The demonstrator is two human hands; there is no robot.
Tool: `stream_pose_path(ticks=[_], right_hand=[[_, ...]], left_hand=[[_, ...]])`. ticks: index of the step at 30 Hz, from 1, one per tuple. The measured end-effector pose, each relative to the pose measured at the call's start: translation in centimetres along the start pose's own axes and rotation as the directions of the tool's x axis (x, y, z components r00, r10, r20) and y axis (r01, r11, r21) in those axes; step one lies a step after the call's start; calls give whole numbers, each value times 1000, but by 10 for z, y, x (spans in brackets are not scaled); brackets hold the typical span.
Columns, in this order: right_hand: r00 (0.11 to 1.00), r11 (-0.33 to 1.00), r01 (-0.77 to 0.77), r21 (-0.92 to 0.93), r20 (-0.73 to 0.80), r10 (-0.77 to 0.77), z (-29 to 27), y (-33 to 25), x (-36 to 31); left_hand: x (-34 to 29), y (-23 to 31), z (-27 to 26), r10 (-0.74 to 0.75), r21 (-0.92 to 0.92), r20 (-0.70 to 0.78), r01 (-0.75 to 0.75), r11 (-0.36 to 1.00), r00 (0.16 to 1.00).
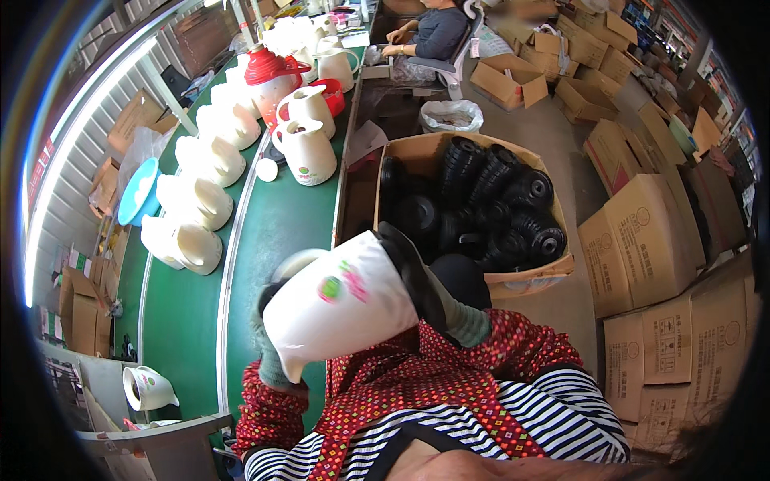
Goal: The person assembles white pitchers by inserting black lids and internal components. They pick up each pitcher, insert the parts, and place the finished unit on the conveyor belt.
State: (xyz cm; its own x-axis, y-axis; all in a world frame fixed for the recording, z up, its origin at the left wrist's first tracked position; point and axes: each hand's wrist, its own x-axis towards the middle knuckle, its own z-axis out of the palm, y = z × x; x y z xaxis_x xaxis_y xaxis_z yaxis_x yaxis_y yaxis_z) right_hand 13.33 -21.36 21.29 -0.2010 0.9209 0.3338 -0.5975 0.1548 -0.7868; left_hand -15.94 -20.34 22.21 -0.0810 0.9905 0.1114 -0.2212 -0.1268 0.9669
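A white jug [341, 301] with a small pink and green print lies tilted on its side between my two gloved hands, spout toward the lower left. My right hand [415, 276] is closed round its base end. My left hand [265, 303] grips the spout end near the handle, its fingers mostly hidden behind the body. Beside the jug, a large carton [525, 278] holds several black ribbed plastic parts [468, 172].
On the green bench [277, 216] stand two white jugs [309, 156], a red-topped jug [267, 76], a white disc [266, 169] and a row of white jug bodies [210, 160]. A blue basin [140, 192] is left. Cartons [634, 240] pile up right. A seated co-worker [437, 36] is ahead.
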Motion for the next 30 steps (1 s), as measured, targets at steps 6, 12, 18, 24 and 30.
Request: stream_pose_path(ticks=[6,12,18,24,30], right_hand=[[947,899,-311,309,28,319,-35,21,-9],[892,467,445,-764,426,-154,-4,-63,-4],[710,352,695,-628,676,-196,23,-88,11],[966,966,255,30,-52,-254,6,-6,-17],[952,937,-287,198,-54,302,-25,32,-40]], left_hand=[[21,61,29,582,597,531,-759,259,616],[-12,2,-9,-334,-367,177,377,850,926],[-27,-21,-5,-424,-242,347,517,821,836],[2,0,2,32,296,397,-161,941,917],[20,57,43,295,623,560,-629,466,774]])
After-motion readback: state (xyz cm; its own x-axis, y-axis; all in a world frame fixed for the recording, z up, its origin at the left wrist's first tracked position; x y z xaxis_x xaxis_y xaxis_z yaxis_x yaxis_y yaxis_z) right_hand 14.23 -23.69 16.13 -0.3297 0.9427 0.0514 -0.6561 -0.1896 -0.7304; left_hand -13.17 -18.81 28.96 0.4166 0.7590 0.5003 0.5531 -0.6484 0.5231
